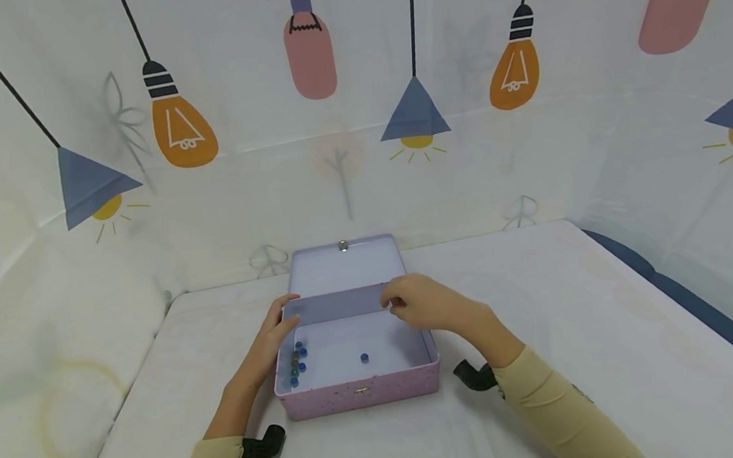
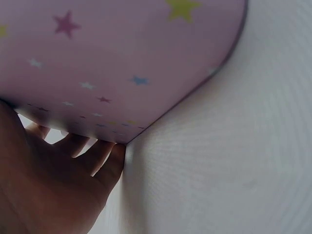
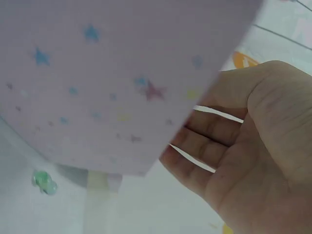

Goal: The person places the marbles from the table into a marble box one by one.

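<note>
A pink tin box (image 1: 393, 385) with printed stars stands on the white table, its lid (image 1: 346, 267) tipped back behind it. Inside lie several small blue and green marbles, mostly in a line along the left wall, and one blue marble (image 1: 365, 358) lies apart near the middle. My left hand (image 1: 265, 343) grips the left wall, thumb over the rim and fingers against the starred outside. Over the back right corner, my right hand (image 1: 428, 303) has its fingers bent at the rim. In the right wrist view the box wall hides its fingertips; I cannot tell whether they hold anything.
White cloth covers the table (image 1: 543, 301). A hanging sheet (image 1: 259, 195) printed with lamps and bulbs closes off the back and sides. A small green glassy thing (image 3: 44, 182) shows below the box wall in the right wrist view. Dark blue padding (image 1: 693, 295) lies along the right edge.
</note>
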`<state>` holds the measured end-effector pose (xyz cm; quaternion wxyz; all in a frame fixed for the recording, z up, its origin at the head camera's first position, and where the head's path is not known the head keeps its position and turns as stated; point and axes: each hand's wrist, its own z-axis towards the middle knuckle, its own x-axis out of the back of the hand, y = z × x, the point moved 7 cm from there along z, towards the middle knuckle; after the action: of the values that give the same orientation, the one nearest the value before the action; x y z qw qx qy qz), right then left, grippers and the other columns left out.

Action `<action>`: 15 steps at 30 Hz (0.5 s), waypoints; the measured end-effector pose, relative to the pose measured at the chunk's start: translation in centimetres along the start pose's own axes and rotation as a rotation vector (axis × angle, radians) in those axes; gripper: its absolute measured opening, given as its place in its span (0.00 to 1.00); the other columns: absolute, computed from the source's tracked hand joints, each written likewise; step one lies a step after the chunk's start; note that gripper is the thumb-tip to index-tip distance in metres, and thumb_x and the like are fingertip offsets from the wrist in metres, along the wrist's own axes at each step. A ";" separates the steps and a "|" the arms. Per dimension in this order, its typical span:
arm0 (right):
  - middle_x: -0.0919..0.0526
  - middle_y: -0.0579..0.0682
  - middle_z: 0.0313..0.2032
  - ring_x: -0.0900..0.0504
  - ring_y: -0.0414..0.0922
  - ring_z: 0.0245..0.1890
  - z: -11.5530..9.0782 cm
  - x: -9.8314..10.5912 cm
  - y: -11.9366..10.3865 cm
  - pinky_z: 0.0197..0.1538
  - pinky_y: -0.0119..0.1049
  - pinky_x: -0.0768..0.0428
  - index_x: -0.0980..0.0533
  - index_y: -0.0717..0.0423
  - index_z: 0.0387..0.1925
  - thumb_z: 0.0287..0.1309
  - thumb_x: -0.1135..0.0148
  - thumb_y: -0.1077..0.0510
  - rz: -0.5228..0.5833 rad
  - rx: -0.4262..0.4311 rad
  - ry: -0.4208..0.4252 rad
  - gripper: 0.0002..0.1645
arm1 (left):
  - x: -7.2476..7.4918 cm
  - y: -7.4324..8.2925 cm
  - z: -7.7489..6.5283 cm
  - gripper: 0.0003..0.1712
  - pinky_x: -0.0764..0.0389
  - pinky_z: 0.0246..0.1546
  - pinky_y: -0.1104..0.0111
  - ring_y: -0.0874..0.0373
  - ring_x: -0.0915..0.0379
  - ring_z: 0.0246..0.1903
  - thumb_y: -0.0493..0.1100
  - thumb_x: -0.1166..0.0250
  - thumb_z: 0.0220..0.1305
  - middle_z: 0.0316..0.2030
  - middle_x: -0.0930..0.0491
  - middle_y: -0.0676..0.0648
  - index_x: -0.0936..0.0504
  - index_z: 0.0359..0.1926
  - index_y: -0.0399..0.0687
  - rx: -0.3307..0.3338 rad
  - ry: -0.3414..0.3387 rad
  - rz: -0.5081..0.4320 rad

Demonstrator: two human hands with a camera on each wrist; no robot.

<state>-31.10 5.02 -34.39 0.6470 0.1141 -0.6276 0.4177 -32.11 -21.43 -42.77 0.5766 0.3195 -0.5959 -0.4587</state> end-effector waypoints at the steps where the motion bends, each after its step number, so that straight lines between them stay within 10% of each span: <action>1: 0.14 0.47 0.40 0.21 0.38 0.37 -0.1 0.4 0.3 0.41 0.32 0.20 0.17 0.54 0.43 0.64 0.43 0.66 -0.003 -0.006 0.014 0.12 | 0.0 0.0 0.0 0.28 0.64 0.75 0.39 0.41 0.73 0.79 0.51 0.54 0.77 0.79 0.59 0.43 0.44 0.73 0.55 0.001 -0.001 0.003; 15: 0.13 0.50 0.39 0.19 0.43 0.38 -0.9 3.0 4.0 0.45 0.40 0.18 0.16 0.59 0.43 0.64 0.44 0.65 -0.080 -0.097 0.105 0.11 | 0.0 -0.1 0.2 0.28 0.62 0.75 0.38 0.40 0.69 0.79 0.50 0.54 0.77 0.79 0.56 0.43 0.45 0.73 0.54 0.010 -0.003 -0.012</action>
<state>-33.62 9.31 -33.39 0.7000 0.0855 -0.6072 0.3660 -32.37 -21.46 -42.83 0.5712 0.3252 -0.5971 -0.4598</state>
